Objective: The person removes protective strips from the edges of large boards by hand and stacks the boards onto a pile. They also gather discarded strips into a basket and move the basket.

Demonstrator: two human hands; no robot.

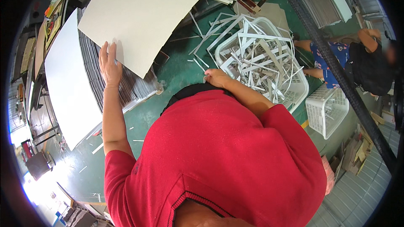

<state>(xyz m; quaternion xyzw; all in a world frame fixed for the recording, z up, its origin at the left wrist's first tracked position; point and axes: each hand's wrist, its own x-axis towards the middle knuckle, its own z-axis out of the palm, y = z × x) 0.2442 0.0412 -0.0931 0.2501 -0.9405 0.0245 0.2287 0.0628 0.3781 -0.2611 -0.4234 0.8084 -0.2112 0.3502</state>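
Observation:
My left hand [110,64] lies flat, fingers spread, on the near edge of a large grey-white cardboard sheet [145,12] that rests tilted over a tall stack of boards [94,71]. My right hand [216,77] is curled by the rim of a white plastic basket [294,96], beside thin white cardboard strips [200,64] on the floor. Whether it grips a strip is hidden. My red shirt fills the lower middle of the view.
The basket holds several white offcut strips [256,50]. A second, smaller white basket [326,109] stands to its right. Another person [357,63] crouches at the right. A white board [69,88] lies left of the stack. More board stacks [324,4] stand behind on the green floor.

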